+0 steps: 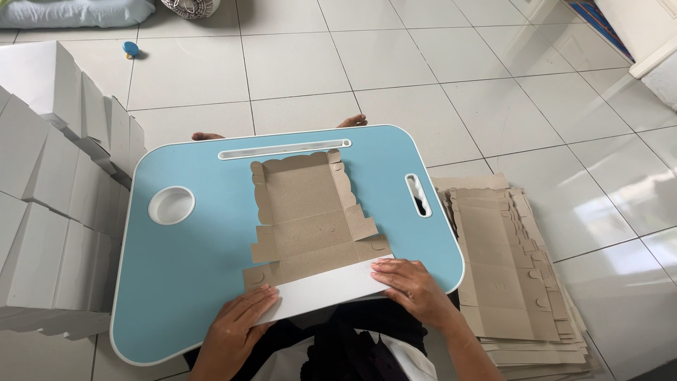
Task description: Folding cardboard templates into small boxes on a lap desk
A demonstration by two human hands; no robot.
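**Both hands pressing down the near flap of a flat box blank**

My left hand lies flat, fingers together and stretched forward, on the white near flap of the cardboard box blank. My right hand presses the same flap at its other end, fingers laid side by side and pointing inward toward my left hand. Neither hand pinches anything; both rest palm-down on the folded strip, which shows its white face between them.

Beyond my fingertips the rest of the blank spreads out, brown side up, with scalloped edges along its far panel and small side tabs. It lies on the blue lap table, roughly in the middle of the top.

Ahead of my left hand and a little outward sits the round white cup recess in the table. Ahead of my right hand is the slot-shaped handle hole, and at the far edge, past the blank, runs a long white groove.

Just outside my right wrist, on the tiled floor, lies a stack of flat brown blanks. Outside my left hand, well apart, stands a pile of folded white boxes. Far ahead of that pile a small blue object lies on the tiles.
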